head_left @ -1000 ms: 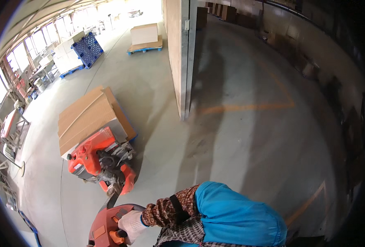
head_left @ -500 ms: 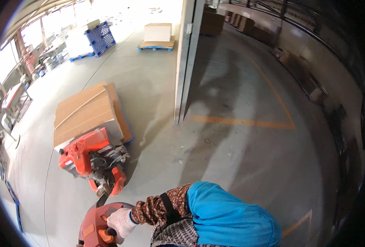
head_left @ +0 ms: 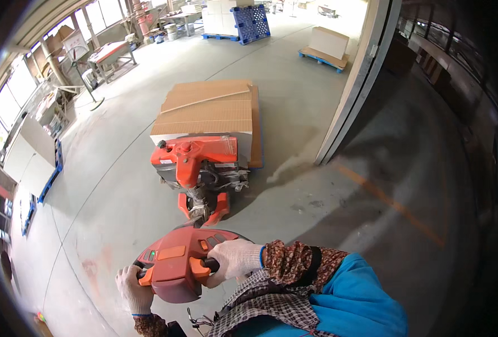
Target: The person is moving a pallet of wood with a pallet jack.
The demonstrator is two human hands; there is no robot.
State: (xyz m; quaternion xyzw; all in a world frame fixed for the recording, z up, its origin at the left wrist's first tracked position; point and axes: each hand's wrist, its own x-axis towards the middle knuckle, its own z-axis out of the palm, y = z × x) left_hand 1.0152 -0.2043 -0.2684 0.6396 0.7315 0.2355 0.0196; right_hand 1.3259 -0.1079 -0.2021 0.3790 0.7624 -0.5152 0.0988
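Gloves cover both hands, white knitted ones, and each is clenched round a grip of the red rounded control head (head_left: 179,269) of the tiller. The left hand (head_left: 132,289) grasps the left grip at the lower edge of the view; the right hand (head_left: 233,259) grasps the right grip, its patterned sleeve and a blue vest coming in from below.

From the control head the tiller runs up to the orange powered pallet truck (head_left: 198,163), which stands on the grey concrete floor (head_left: 108,191) with its forks hidden under a flat brown cardboard-wrapped load (head_left: 207,109). The load sits directly beyond the truck body, touching it, and looks square on the forks.

To steer this well, I judge both grips should stay firmly held with the tiller kept in line with the truck, turns made gently so the flat load does not slide, and the grey door post (head_left: 353,90) just right of the load given room.

Counted: one truck, one load on it, two gloved hands. Farther off stand one upright blue plastic pallet (head_left: 252,22) and one pale box on a blue pallet (head_left: 327,45).
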